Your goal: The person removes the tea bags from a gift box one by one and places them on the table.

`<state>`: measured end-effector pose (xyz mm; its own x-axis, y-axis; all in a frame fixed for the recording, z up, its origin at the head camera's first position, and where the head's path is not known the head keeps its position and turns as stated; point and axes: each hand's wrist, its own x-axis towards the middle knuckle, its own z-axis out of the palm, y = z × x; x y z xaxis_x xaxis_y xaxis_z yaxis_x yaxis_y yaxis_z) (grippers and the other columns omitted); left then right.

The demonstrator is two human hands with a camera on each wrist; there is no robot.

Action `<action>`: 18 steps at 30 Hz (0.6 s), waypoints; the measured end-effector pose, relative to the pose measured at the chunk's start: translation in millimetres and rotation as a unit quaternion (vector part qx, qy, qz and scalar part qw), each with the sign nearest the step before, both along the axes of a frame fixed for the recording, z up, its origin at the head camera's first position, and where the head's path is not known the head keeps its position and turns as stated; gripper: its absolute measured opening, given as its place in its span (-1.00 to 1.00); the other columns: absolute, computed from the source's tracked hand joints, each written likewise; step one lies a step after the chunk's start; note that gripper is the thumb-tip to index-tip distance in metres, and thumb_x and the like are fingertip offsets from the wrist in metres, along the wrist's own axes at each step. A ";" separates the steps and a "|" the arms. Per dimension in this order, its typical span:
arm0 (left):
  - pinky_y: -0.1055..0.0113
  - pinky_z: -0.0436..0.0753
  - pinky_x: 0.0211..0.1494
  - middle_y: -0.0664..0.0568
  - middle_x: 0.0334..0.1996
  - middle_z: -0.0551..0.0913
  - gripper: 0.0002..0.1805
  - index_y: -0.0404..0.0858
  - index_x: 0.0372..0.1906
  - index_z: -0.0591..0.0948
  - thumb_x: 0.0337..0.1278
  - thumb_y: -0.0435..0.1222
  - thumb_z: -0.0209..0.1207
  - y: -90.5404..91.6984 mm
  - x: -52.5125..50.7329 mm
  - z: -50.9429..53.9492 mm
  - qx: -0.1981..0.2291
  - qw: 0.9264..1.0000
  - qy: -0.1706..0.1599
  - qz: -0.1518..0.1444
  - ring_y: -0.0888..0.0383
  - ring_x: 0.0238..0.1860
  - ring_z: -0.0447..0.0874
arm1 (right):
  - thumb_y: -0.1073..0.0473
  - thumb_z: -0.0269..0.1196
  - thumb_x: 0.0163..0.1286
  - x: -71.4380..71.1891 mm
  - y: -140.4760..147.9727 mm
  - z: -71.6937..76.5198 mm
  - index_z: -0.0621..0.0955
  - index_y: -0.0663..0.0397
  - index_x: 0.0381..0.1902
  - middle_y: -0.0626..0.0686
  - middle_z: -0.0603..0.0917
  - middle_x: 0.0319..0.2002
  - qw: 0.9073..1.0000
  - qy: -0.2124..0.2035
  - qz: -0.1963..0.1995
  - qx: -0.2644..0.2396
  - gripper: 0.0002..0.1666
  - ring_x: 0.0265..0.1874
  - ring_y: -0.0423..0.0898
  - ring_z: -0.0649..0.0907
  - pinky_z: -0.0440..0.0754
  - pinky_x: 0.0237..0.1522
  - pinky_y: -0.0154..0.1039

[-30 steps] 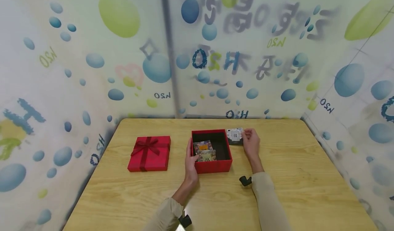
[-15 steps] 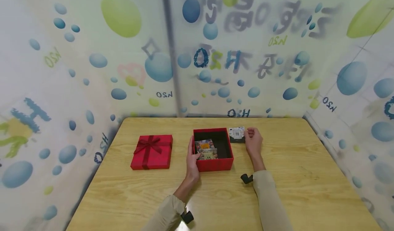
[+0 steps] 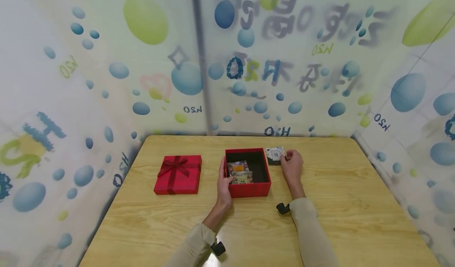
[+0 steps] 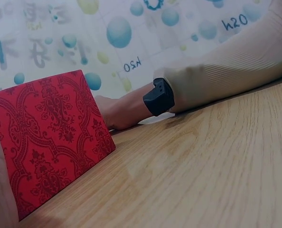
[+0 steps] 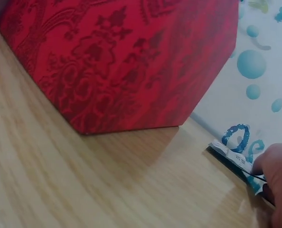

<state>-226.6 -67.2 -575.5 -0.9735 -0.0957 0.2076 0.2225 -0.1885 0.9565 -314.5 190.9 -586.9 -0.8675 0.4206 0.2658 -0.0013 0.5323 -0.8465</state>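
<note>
Pale wooden table [image 3: 256, 235] spreads nearest to the camera; upon it, the left hand [image 3: 224, 188] grips the left wall of the open red box [image 3: 252, 190], thumb over the rim; inside lie two printed packets [image 3: 243, 177]; red lid [image 3: 193, 182] with dark bow rests well to the left; at the other side, the right hand [image 3: 292, 168], fingers curled, pinches the edge of a black-and-white packet [image 3: 275, 153] just beside the box; compared with half a second ago, these fingers cover slightly more of it, so its hold seems firmer, though it remains outside; packet labels are too small to read; on the far wall [image 3: 309, 123] one reads mirrored "H2O"
</note>
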 end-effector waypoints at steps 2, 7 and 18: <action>0.34 0.34 0.27 -0.10 0.69 -0.01 -0.16 -0.23 0.70 0.03 0.29 -0.51 -0.16 0.5 0.7 1.0 0.003 1.000 0.002 0.000 -0.13 0.59 0.01 | 0.23 0.29 0.43 1.3 -1.5 -1.2 0.58 0.39 0.02 0.32 0.61 -0.09 1.000 0.001 -0.002 0.016 -0.67 -0.08 0.21 0.62 0.57 0.01 0.12; 0.36 0.34 0.27 -0.10 0.69 -0.01 -0.14 -0.21 0.70 0.03 0.27 -0.51 -0.15 0.0 -0.4 0.1 0.008 1.000 -0.003 -0.003 -0.12 0.58 0.03 | 0.17 0.26 0.45 10.6 -8.2 -3.4 0.54 0.39 0.09 0.34 0.55 0.03 0.999 0.016 -0.017 0.039 -0.59 0.07 0.25 0.52 0.47 0.16 0.18; -0.04 0.22 0.45 -0.10 0.69 -0.04 -0.14 -0.23 0.70 -0.01 0.27 -0.46 -0.17 1.7 0.4 -2.6 -0.003 1.000 0.006 0.007 -0.15 0.59 -0.02 | 0.17 0.22 0.54 39.0 -34.0 -0.3 0.66 0.21 -0.21 0.13 0.66 -0.37 0.989 0.124 0.076 -0.008 -0.80 -0.39 -0.05 0.56 0.49 -0.31 -0.33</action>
<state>-226.2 -65.5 -578.0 -0.9696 -0.1086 0.2191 0.2359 -0.1802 0.9549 -275.5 157.0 -587.2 -0.8301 0.2966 0.4722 -0.2880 0.4972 -0.8185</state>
